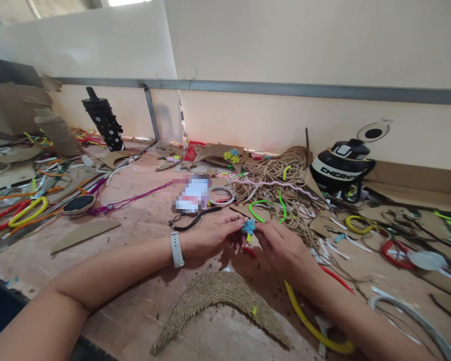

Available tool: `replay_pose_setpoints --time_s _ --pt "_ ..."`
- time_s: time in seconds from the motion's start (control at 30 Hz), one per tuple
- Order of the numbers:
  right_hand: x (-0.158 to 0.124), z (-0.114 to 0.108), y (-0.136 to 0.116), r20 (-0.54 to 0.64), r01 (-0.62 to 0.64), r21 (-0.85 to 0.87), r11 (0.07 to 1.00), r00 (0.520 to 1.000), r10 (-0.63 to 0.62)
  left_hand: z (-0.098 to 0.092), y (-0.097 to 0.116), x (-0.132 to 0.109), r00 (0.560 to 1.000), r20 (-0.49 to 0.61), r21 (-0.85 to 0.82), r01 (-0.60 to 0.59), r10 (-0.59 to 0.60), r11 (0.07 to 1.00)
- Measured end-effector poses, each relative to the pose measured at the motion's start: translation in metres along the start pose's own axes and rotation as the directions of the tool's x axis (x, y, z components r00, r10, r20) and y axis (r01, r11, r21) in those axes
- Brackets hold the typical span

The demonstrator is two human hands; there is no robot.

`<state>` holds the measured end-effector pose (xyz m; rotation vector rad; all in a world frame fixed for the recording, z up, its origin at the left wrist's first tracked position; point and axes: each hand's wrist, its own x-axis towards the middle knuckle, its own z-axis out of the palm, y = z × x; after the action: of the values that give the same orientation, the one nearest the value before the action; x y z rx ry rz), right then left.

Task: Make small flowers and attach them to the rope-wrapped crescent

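Observation:
A small blue flower (248, 226), fuzzy like pipe cleaner, is pinched between my two hands above the table. My left hand (231, 230) grips it from the left, with a pale band on that wrist. From the other side, the fingertips of my right hand (276, 240) close on its edge. A yellow bit (249, 238) shows just below the blue petals. Nearer to me lies a crescent of coiled jute rope (221, 296), with a small yellow-green scrap on its right part.
Tangled jute twine (274, 175) lies behind my hands, near a phone (191, 195) and a tape roll (221, 195). A black "ENERGY" jug (340, 170) stands at back right, a black flowered bottle (104, 123) at back left. Yellow-handled scissors (315, 331) lie beneath my right forearm.

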<state>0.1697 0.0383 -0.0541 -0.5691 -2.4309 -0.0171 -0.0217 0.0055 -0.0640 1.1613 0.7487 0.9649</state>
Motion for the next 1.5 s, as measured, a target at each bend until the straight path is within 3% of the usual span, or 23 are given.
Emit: replay_pose_setpoints --time_s 0.07,0.13,0.2,0.27,0.3,0.37,0.5,0.83,1.0,1.1,1.17,1.23,1.3,1.33,1.37,1.4,1.43,1.5 --pt "0.002 -0.003 0.000 0.043 -0.129 0.174 0.976 0.991 0.123 -0.005 -0.002 0.001 0.999 0.005 0.090 -0.034 0.034 0.995" --pt "0.004 -0.008 0.001 0.209 -0.366 0.422 0.830 0.929 0.304 -0.008 -0.003 0.001 0.997 0.009 0.219 -0.076 0.076 0.973" --pt "0.005 -0.012 0.002 0.462 -0.617 0.628 0.474 0.786 0.410 -0.010 -0.001 0.000 0.992 0.027 0.331 -0.122 0.119 0.936" --pt "0.005 -0.013 0.004 0.675 -0.732 0.680 0.046 0.649 0.352 -0.010 0.002 -0.001 0.987 0.056 0.408 -0.158 0.148 0.899" --pt "0.004 -0.013 0.004 0.734 -0.738 0.664 -0.119 0.613 0.293 -0.009 0.003 -0.002 0.984 0.074 0.435 -0.178 0.162 0.883" --pt "0.002 -0.011 0.005 0.786 -0.725 0.616 -0.308 0.593 0.175 -0.008 0.007 -0.004 0.979 0.113 0.471 -0.205 0.172 0.858" --pt "-0.002 -0.009 0.005 0.780 -0.704 0.592 -0.391 0.623 0.058 -0.006 0.014 -0.006 0.970 0.188 0.450 -0.225 0.154 0.864" --pt "-0.001 -0.010 -0.002 0.743 -0.631 0.582 -0.513 0.669 0.020 -0.006 0.019 -0.006 0.959 0.208 0.498 -0.271 0.190 0.824" --pt "-0.002 -0.006 0.000 0.724 -0.619 0.633 -0.464 0.685 0.075 -0.006 0.017 -0.006 0.956 0.215 0.447 -0.278 0.199 0.850" --pt "-0.001 -0.007 0.003 0.698 -0.635 0.706 -0.313 0.698 0.160 -0.003 0.013 -0.006 0.978 0.145 0.388 -0.198 0.152 0.900" --pt "0.000 -0.009 0.004 0.648 -0.648 0.757 -0.087 0.725 0.233 -0.001 0.009 -0.005 0.992 0.096 0.262 -0.108 0.086 0.959" --pt "0.002 -0.011 0.005 0.542 -0.607 0.742 0.283 0.793 0.280 0.003 0.005 -0.004 0.998 0.064 0.075 -0.017 0.012 0.997" --pt "0.003 -0.010 0.004 0.350 -0.415 0.575 0.705 0.904 0.247 0.007 0.003 -0.003 0.998 0.037 -0.113 0.052 -0.048 0.992" --pt "0.002 -0.009 0.004 0.236 -0.263 0.422 0.868 0.956 0.174 0.009 0.002 -0.003 0.997 0.019 -0.197 0.074 -0.072 0.978" --pt "0.002 -0.007 0.003 0.138 -0.105 0.240 0.965 0.988 0.073 0.011 0.002 -0.003 0.995 0.011 -0.274 0.094 -0.094 0.957" --pt "0.000 -0.005 0.003 0.070 0.032 0.060 0.998 0.997 -0.036 0.013 0.002 -0.002 0.993 0.019 -0.340 0.114 -0.114 0.934" --pt "-0.001 -0.003 0.002 0.037 0.132 -0.095 0.987 0.991 -0.129 0.014 0.002 -0.002 0.990 0.038 -0.395 0.137 -0.133 0.909" --pt "-0.004 -0.001 0.001 0.023 0.212 -0.284 0.935 0.976 -0.215 0.015 0.003 -0.001 0.985 0.093 -0.473 0.170 -0.143 0.865"
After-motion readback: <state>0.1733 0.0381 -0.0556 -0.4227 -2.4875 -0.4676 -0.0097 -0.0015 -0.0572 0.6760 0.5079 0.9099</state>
